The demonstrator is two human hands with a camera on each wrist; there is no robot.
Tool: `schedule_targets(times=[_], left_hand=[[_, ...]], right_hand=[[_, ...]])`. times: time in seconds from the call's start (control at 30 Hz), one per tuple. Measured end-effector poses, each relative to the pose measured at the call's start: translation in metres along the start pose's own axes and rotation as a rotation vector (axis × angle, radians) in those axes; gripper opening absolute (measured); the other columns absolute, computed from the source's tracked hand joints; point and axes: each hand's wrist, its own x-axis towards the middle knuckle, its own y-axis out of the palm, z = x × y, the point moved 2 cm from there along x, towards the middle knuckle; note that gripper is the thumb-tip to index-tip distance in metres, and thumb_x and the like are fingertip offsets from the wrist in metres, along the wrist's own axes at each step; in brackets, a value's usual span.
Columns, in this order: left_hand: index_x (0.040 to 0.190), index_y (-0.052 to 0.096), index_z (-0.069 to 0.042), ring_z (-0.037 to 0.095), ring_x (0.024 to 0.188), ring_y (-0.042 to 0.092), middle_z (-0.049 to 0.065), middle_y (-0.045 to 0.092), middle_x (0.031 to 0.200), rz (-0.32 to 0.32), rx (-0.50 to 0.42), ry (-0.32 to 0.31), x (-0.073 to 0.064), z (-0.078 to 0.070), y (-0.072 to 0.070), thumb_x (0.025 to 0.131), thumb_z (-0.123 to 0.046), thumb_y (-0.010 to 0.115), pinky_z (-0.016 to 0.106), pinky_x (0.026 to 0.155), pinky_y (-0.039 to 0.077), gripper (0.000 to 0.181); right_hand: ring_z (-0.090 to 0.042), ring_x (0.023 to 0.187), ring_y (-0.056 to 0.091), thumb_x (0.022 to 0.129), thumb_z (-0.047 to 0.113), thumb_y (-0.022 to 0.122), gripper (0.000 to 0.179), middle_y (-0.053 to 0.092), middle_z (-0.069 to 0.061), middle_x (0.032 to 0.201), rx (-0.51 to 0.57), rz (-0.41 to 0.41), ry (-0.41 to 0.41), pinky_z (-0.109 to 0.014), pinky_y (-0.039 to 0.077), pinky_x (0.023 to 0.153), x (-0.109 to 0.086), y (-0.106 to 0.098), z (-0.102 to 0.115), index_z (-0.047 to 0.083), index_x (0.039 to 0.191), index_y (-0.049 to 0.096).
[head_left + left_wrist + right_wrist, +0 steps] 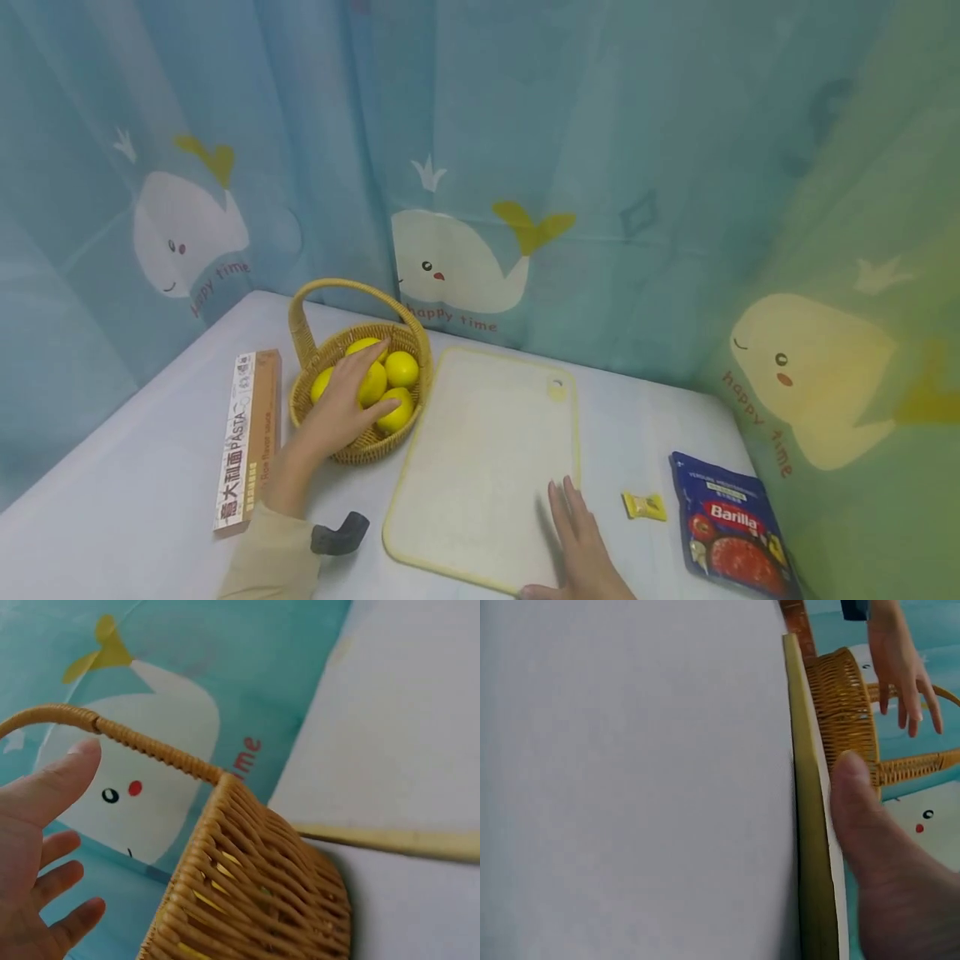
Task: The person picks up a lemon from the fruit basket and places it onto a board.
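Observation:
Above the wicker basket (367, 451) in the head view is my left hand (341, 408), its fingers spread and nothing held. Several yellow lemons (402, 369) lie inside the basket; the hand partly hides some. The left wrist view shows the same hand (21, 859) with its thumb near the basket's arched handle (154, 745), and the woven side (262, 892). My right hand (583, 554) is over the right edge of the white cutting board (480, 450), fingers extended. Whether it touches the board cannot be told. In the right wrist view its thumb (870, 817) is beside the board's yellow rim (811, 825).
A pasta box (247, 442) lies left of the basket. Right of the board are a small yellow wrapped packet (644, 506) and a blue Barilla sauce pouch (731, 525). A curtain with whale prints (622, 167) hangs behind the white table (135, 508).

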Motion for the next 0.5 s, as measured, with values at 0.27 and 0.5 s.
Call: schedule_targets(times=[0.27, 0.5], left_hand=[[0.149, 0.020, -0.040, 0.033, 0.135, 0.035, 0.004, 0.029, 0.154, -0.013, -0.024, -0.076, -0.0021, 0.0008, 0.0016, 0.088, -0.045, 0.063, 0.060, 0.107, 0.034, 0.075], [0.150, 0.026, -0.030, 0.034, 0.138, 0.031, 0.008, 0.034, 0.152, -0.021, 0.031, -0.072, 0.0011, 0.0034, 0.0029, 0.090, -0.040, 0.062, 0.058, 0.112, 0.029, 0.070]], right_hand=[[-0.056, 0.134, 0.017, 0.058, 0.065, 0.077, 0.131, 0.005, -0.028, 0.153, 0.062, 0.017, 0.064, -0.071, 0.030, 0.100, -0.0046, 0.0091, -0.0039, 0.007, 0.152, 0.006], [-0.057, 0.136, 0.010, 0.060, 0.064, 0.077, 0.128, 0.003, -0.026, 0.155, 0.093, 0.022, 0.054, -0.076, 0.023, 0.099, -0.0055, 0.0071, -0.0081, 0.010, 0.153, 0.006]])
